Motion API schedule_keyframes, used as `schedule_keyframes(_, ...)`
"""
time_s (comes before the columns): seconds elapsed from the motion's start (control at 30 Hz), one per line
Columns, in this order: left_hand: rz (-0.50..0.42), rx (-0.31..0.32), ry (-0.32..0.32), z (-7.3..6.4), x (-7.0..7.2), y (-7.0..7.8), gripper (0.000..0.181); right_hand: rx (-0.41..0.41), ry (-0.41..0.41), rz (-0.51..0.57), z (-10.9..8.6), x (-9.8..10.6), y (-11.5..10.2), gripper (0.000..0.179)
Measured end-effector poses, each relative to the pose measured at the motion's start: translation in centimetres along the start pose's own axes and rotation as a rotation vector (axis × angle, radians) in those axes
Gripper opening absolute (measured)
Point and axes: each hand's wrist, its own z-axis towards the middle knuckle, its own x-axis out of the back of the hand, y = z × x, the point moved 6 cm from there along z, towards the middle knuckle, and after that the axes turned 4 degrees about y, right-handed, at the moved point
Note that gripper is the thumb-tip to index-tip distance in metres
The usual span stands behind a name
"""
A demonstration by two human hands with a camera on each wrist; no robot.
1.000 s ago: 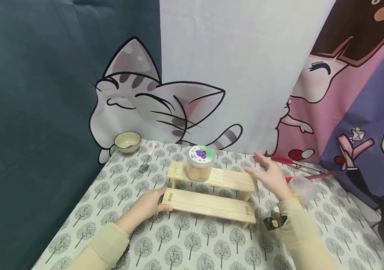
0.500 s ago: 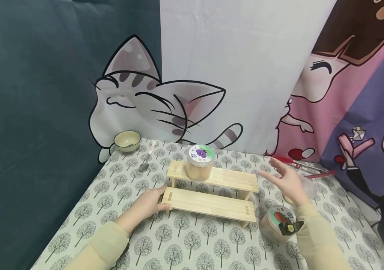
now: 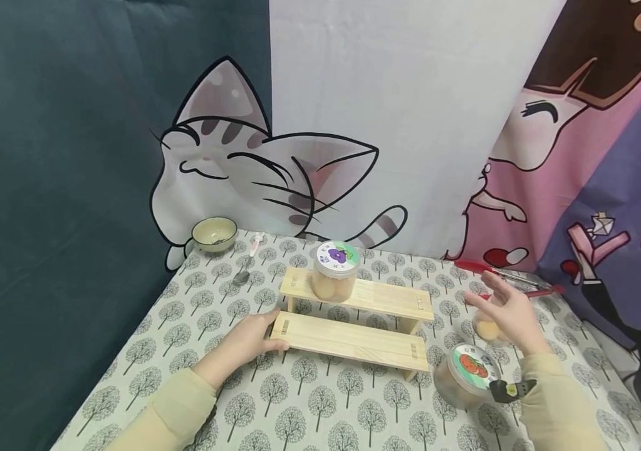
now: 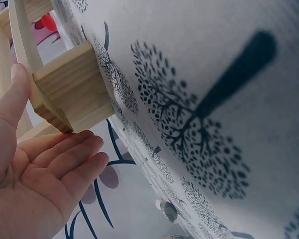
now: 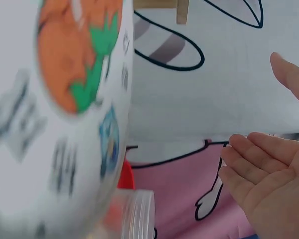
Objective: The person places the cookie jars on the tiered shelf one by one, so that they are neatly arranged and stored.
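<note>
Right hand leaves the shelf and goes toward the jars

Head view: the left hand rests open on the wooden step shelf; the right hand, open and empty, has moved away from the shelf toward the clear jar, behind the tomato-lid jar. The purple-lid jar stands on the top step.
Left wrist view: straight fingers touch the shelf end.
Right wrist view: the open palm holds nothing yet.

Three plastic jars, one two-step wooden shelf, one bowl, one spoon, one pair of red tongs, two hands.
</note>
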Motion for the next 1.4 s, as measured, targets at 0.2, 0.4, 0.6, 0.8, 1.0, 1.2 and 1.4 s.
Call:
schedule_keyframes(0.2,0.01,-0.001,0.002,-0.1,0.2,0.1,0.086,-0.002,0.018,-0.053,-0.3,1.1,1.0,0.08)
schedule_keyframes(0.4,0.015,-0.005,0.003,-0.1,0.3,0.2,0.087,-0.007,0.02,-0.074,-0.6,1.5,1.8,0.08)
schedule_keyframes(0.6,0.001,-0.001,-0.001,0.0,0.2,0.2,0.087,-0.018,0.032,-0.098,-0.7,1.7,3.0,0.079)
schedule_keyframes(0.8,0.005,0.007,-0.003,0.0,0.1,0.1,0.088,-0.014,0.065,-0.088,-0.9,1.9,4.6,0.08)
schedule_keyframes(1.0,0.02,0.014,-0.01,-0.1,0.0,0.0,0.088,-0.051,0.093,-0.087,-1.3,2.2,6.2,0.081)
schedule_keyframes(1.2,0.021,0.003,-0.004,-0.1,0.0,0.0,0.089,-0.085,0.136,-0.089,-1.8,2.4,7.2,0.083)
schedule_keyframes(1.4,0.014,0.006,-0.004,-0.1,0.0,0.0,0.089,-0.095,0.162,-0.061,-1.8,2.5,7.7,0.087)
